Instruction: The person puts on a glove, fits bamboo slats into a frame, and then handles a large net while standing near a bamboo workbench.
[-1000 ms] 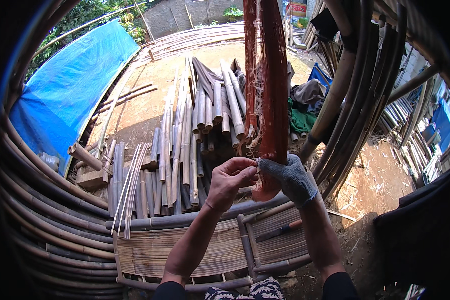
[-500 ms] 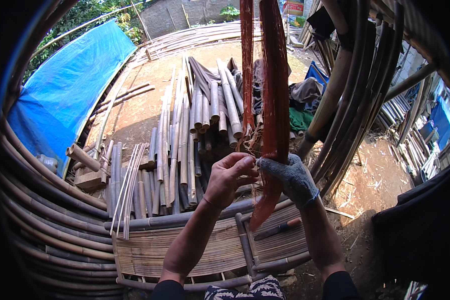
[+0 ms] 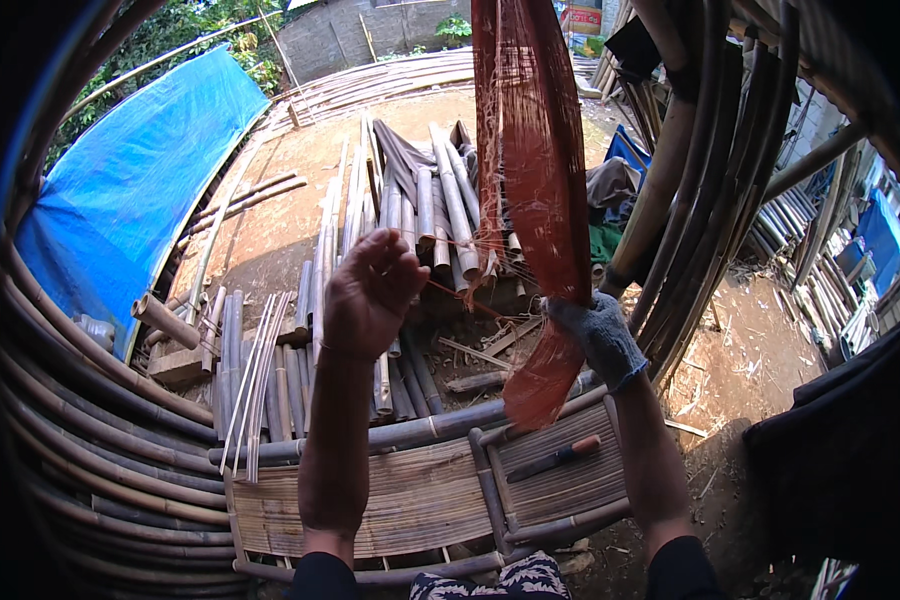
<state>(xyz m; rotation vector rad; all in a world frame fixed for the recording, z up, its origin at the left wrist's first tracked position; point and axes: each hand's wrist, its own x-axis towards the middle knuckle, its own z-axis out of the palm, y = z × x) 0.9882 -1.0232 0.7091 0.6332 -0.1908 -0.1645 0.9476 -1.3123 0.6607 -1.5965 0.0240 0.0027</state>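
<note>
A wide red-brown sheet of netting-like plastic strands (image 3: 530, 150) hangs from above in front of me, frayed along its left edge. My right hand (image 3: 600, 335), in a grey knit glove, is closed around its lower part, and the loose end dangles below the fist. To the left, my bare left hand (image 3: 375, 285) is raised with its fingers curled. A thin red strand (image 3: 450, 287) runs from those fingers toward the frayed edge. The fingertips are partly hidden by the back of the hand.
Below my arms is a slatted bamboo bench (image 3: 410, 510) with a knife (image 3: 560, 455) lying on it. Cut bamboo poles (image 3: 450, 220) are stacked ahead. Bent bamboo poles (image 3: 670, 230) rise close on my right. A blue tarp (image 3: 140, 180) stands at the far left.
My left hand has moved left and up, away from the right hand, drawing a thin strand out. The red sheet has spread wider, and my right hand has shifted slightly right.
</note>
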